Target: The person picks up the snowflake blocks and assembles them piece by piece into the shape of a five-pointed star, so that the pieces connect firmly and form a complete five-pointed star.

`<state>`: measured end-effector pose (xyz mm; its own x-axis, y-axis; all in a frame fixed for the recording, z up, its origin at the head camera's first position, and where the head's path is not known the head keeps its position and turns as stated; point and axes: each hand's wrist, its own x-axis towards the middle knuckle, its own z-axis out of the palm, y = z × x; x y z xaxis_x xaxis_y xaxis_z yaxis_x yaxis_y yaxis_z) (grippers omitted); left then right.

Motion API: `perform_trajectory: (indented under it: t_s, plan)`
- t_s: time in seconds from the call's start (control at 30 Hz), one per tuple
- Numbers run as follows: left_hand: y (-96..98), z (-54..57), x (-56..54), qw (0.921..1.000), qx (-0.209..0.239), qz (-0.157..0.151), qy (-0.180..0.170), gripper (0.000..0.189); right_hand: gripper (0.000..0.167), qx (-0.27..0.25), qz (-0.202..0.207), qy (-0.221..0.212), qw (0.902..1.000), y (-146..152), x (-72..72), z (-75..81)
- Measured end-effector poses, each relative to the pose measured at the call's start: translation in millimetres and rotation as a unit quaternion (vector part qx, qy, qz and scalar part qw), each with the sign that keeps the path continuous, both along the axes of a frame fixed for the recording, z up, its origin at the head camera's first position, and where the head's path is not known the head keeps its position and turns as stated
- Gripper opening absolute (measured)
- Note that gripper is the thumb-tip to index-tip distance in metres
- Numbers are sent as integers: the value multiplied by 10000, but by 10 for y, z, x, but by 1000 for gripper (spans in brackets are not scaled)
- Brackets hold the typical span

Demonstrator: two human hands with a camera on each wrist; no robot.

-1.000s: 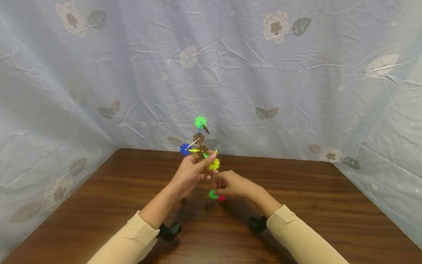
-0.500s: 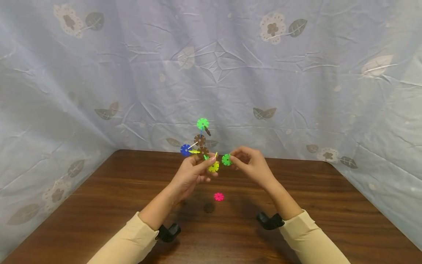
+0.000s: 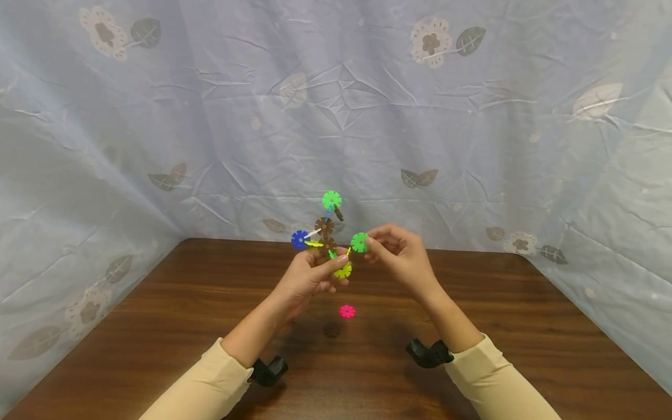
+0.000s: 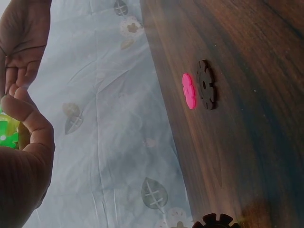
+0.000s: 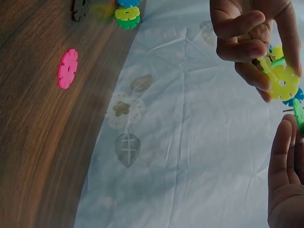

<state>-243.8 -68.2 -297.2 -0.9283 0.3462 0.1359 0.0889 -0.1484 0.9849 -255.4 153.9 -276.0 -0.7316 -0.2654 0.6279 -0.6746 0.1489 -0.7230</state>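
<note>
My left hand (image 3: 304, 280) pinches a built figure of notched snowflake discs by its lower part. Its pieces include a brown disc (image 3: 324, 226), a blue disc (image 3: 300, 240), a light green disc (image 3: 332, 199) on top and a yellow disc (image 3: 343, 270) at the bottom. Between thumb and fingers, my right hand (image 3: 404, 254) holds a green snowflake disc (image 3: 359, 242) upright. That disc meets the edge-on yellow disc (image 3: 349, 252) at the figure's right side; whether their slots are joined, I cannot tell. The right wrist view shows the figure's yellow disc (image 5: 284, 82) beside the left fingers.
Below the hands, a pink disc (image 3: 347, 311) and a dark brown disc (image 3: 331, 331) lie on the wooden table (image 3: 210, 303). A small group of coloured discs (image 5: 127, 14) appears in the right wrist view. A patterned cloth (image 3: 252, 146) surrounds the table.
My right hand has picked the green disc off the table beside the pink one, lifted it and brought it left against the figure. The figure has shifted slightly right in the left hand.
</note>
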Motion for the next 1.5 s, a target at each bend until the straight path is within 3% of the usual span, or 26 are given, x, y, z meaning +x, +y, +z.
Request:
perform_trajectory:
  t_s: [0.37,0.7,1.03,1.5]
  plan:
    - [0,-1,-3,10000,-12,-64,62,30,11,351,-400,1020,9934,-92,27,-10]
    - [2,-2,6,9999,-71,-58,126,26,15,370,-583,1616,9844,-149,39,-46]
    - [-5,-24,-2,9998,11,-3,196,12,15,426,-693,1899,9784,-196,43,-55]
    - [17,-30,6,9996,260,59,100,13,15,389,-808,1950,9767,-237,80,-121]
